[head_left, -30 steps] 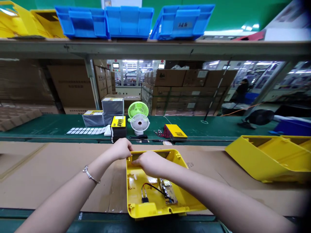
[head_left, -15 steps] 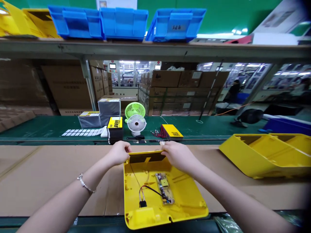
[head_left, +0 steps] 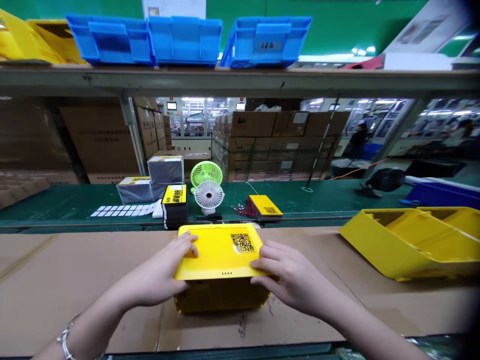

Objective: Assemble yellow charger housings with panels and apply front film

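Note:
A yellow plastic housing (head_left: 213, 252) stands tipped up on the cardboard sheet (head_left: 101, 260), its face with a QR code turned upward and its dark hollow side toward me. My left hand (head_left: 165, 272) grips the housing's left edge, fingers on top and thumb below. At the right edge, my right hand (head_left: 287, 272) holds it the same way, with fingertips near the QR code. The circuit board and wires inside the housing are hidden from this angle.
More yellow housings (head_left: 408, 242) lie at the right. Behind the cardboard are a white fan (head_left: 209, 196), a green fan (head_left: 206, 175), a black-and-yellow stack (head_left: 175, 205), yellow plates (head_left: 265, 205) and wrapped boxes (head_left: 166, 170). Blue bins (head_left: 185, 40) line the shelf above.
The housing has been tilted over, so its outer face with the QR code shows instead of its open inside. Both hands have moved from its far edge to its left and right sides.

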Available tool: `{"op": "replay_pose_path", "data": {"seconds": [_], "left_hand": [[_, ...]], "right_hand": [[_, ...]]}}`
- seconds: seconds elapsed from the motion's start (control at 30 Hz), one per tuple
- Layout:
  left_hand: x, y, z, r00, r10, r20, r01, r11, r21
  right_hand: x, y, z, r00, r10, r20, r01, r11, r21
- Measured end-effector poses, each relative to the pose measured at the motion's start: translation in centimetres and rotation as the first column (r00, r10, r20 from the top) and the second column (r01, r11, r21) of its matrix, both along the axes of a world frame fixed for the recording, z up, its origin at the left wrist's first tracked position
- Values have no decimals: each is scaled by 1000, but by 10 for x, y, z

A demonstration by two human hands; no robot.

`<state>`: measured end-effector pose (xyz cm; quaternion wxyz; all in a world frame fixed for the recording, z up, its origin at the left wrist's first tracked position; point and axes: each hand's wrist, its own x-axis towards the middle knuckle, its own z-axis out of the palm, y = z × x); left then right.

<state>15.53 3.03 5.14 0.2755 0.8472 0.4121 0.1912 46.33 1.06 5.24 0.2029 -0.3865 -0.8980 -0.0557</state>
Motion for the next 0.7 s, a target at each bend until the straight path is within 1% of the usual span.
{"op": "replay_pose_path", "data": {"seconds": [0.03, 0.07, 0.1, 0.17, 0.2, 0.23, 0.3, 0.37, 0.4, 0.5, 0.57, 0.63, 0.7], "left_hand": [[-1, 3, 0, 1000, -25, 8, 26, 997, -77], [-1, 7, 0, 1000, -22, 18, 24, 992, -123], [2, 11, 0, 999, 18, 27, -14, 990, -139], [11, 24, -6, 981, 182, 66, -174, 978, -114], [17, 31, -9, 959, 267, 92, -258, 961, -99], [23, 38, -13, 936, 331, 120, -321, 942, -95], [31, 51, -19, 902, 404, 153, -393, 914, -101], [35, 61, -22, 889, 433, 149, -426, 902, -76], [35, 65, -22, 888, 439, 137, -438, 898, -39], [32, 77, -19, 903, 421, 83, -427, 900, 85], [27, 88, -16, 921, 386, 54, -390, 912, 129], [21, 105, -15, 929, 367, 46, -370, 917, 152], [13, 125, -16, 918, 392, 55, -394, 895, 211]], "right_hand": [[0, 2, 2, 999, 2, -54, -6, 997, -71], [1, 6, 4, 994, -11, -113, -3, 992, -127], [2, 11, 6, 984, -41, -173, 12, 985, -169], [2, 25, 5, 956, -146, -256, 82, 966, -247], [2, 33, 3, 940, -208, -271, 122, 945, -303], [2, 41, 1, 926, -264, -271, 152, 916, -371], [0, 56, -6, 900, -347, -264, 176, 842, -509], [-4, 68, -13, 862, -413, -294, 168, 780, -603], [-6, 72, -15, 835, -444, -325, 162, 763, -625], [-12, 82, -19, 755, -508, -415, 162, 758, -632], [-15, 85, -21, 711, -543, -447, 166, 747, -643], [-17, 89, -22, 681, -566, -465, 156, 732, -663], [-17, 91, -24, 669, -574, -473, 159, 731, -664]]}}
